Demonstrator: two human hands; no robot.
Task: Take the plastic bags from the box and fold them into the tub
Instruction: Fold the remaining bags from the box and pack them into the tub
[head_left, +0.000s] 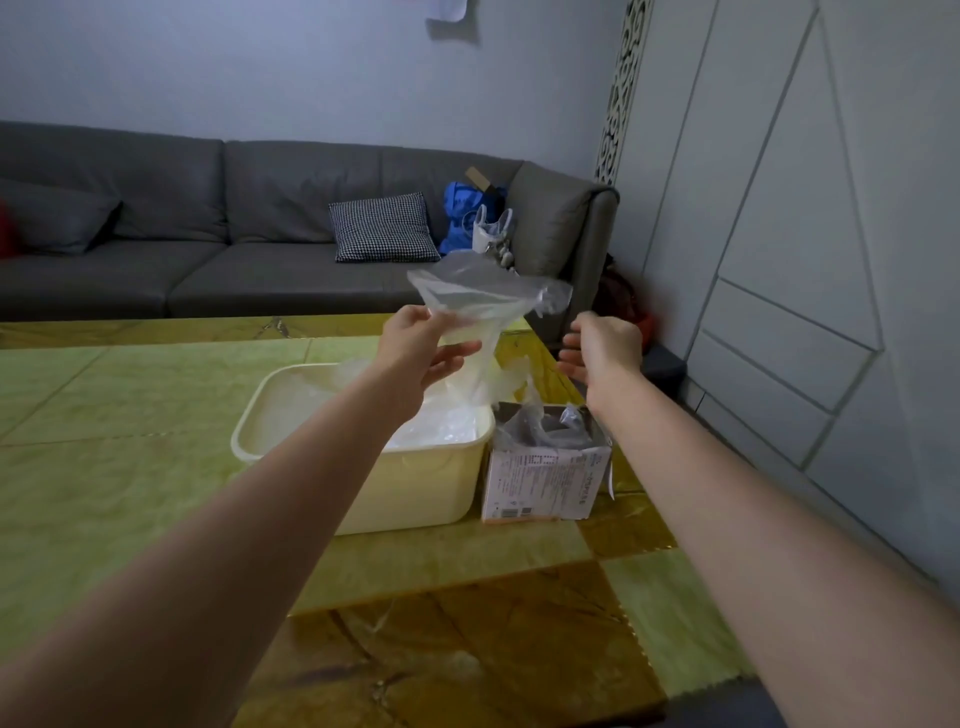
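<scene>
My left hand (423, 345) holds a clear plastic bag (483, 293) up in the air above the far right corner of the cream tub (363, 467); thumb and fingers pinch its upper edge. My right hand (597, 348) hovers to the right of the bag, fingers relaxed, holding nothing and not touching it. Several clear bags lie inside the tub. Right of the tub stands the small cardboard box (545, 478), top open, with more plastic bags (545, 423) sticking out.
Tub and box stand on a green and gold table (130, 467), near its right edge. Behind it is a grey sofa (208, 234) with a checked cushion (382, 226) and a blue bag (462, 213). A white panelled wall (805, 260) runs along the right.
</scene>
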